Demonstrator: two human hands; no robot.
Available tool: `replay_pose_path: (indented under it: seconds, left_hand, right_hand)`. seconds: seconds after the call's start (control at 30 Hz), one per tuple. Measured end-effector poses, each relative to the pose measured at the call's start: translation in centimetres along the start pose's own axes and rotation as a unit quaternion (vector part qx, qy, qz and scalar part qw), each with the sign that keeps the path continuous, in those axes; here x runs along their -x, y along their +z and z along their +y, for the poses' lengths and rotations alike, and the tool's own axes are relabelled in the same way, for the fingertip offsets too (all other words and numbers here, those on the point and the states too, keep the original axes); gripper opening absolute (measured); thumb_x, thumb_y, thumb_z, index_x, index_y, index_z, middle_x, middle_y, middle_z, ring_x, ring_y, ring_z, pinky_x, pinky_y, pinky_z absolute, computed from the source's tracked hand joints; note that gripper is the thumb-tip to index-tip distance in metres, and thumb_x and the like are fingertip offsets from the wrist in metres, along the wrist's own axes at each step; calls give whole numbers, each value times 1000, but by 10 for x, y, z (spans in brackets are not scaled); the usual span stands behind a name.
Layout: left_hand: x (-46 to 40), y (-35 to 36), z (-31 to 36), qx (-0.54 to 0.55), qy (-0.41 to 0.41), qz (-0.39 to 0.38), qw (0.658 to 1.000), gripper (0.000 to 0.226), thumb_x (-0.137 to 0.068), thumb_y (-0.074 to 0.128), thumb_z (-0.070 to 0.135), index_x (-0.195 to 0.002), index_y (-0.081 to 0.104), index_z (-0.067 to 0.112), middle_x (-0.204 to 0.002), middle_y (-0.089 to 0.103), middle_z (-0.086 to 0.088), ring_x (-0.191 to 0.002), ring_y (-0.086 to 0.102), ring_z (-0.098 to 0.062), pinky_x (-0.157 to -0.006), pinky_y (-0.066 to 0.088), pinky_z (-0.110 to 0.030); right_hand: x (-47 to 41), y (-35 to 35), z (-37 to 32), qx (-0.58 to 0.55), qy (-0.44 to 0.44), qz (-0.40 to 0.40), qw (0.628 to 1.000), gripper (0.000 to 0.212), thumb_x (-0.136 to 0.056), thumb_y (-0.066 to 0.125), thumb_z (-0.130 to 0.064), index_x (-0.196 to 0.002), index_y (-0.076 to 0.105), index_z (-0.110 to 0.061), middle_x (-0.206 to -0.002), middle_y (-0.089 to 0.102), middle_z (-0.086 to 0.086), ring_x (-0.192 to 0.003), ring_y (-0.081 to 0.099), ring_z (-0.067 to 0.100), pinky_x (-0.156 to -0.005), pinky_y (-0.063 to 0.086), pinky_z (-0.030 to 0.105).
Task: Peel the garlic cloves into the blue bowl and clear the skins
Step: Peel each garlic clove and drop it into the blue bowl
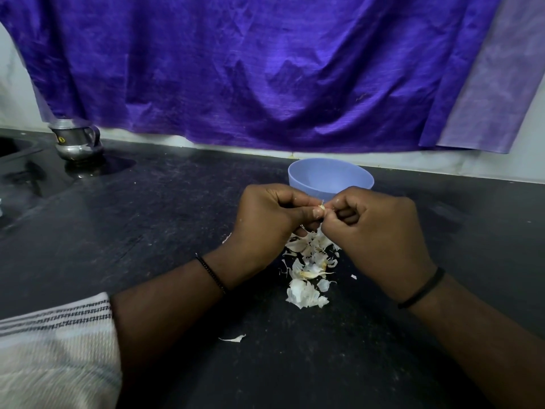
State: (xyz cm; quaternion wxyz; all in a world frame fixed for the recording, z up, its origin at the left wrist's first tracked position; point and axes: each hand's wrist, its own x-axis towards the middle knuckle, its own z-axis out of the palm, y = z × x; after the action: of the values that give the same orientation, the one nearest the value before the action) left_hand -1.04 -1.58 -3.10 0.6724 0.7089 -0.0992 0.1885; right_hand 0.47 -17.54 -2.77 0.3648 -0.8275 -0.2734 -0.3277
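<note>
Both hands (267,219) (373,228) around garlic clove (322,207)

home kitchen | black stone counter (165,219) | steel jug (77,140) | sink edge (14,149) far left

Two hands, left hand (267,215) and right hand (373,228), sharing one garlic clove (322,207). One blue bowl (330,175). One steel jug (77,141), upper left. One skin pile (308,267); pieces too many to count.
</note>
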Motion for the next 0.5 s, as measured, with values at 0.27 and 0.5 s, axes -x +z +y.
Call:
replay_pose_path:
  seconds: [0.27, 0.5]
  left_hand:
    - [0, 2, -1, -2, 13, 9, 1000, 11, -78, 77, -3, -82, 76, 7, -73, 75, -10, -62, 71, -18, -59, 59, -34]
    - [-1, 2, -3, 8, 19, 7, 1000, 8, -80, 76, -2, -86, 76, 1, -75, 74, -15, -65, 71, -21, -57, 58, -31]
  right_hand:
    - [0, 4, 0, -3, -4, 29, 1000, 13, -80, 66, -27, -79, 74, -17, -68, 70, -9, -61, 66, 5, -57, 57, 34]
    - [0, 9, 2, -51, 49, 47, 996, 3, -80, 74, -15, -78, 73, -17, -66, 69, -12, -61, 66, 2, -60, 56, 24]
